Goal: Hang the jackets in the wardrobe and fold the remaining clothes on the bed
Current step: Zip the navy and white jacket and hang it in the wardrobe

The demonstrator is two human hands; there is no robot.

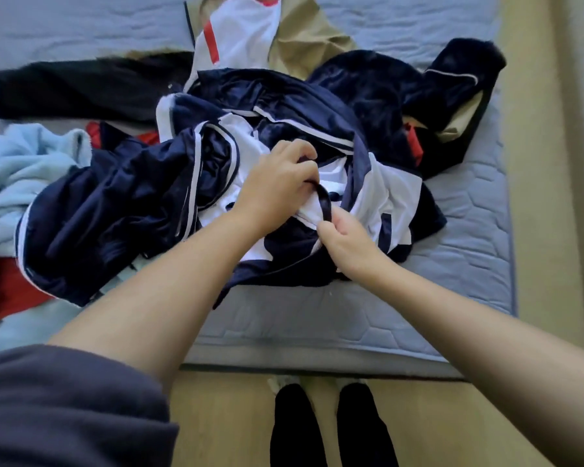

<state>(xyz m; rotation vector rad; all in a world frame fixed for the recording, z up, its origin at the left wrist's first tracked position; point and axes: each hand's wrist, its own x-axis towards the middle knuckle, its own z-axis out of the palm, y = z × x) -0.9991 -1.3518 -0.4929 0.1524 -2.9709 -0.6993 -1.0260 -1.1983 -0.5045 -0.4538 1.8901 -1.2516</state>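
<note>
A shiny navy and white track jacket (115, 203) lies crumpled in the middle of the bed (317, 318). My left hand (280, 183) grips its white and navy fabric near the collar, fingers curled. My right hand (344, 241) pinches the same fabric just below, beside a dark navy band. A dark navy fleece jacket with tan lining (452, 96) lies behind on the right. A white, red and tan garment (246, 32) lies at the back.
A black garment (81, 85) stretches across the back left. A light blue fleece (24, 166) and a red cloth (11, 288) lie at the left. The bed's front edge runs just before my feet (334, 426) on the wooden floor (536, 197), which also borders the right.
</note>
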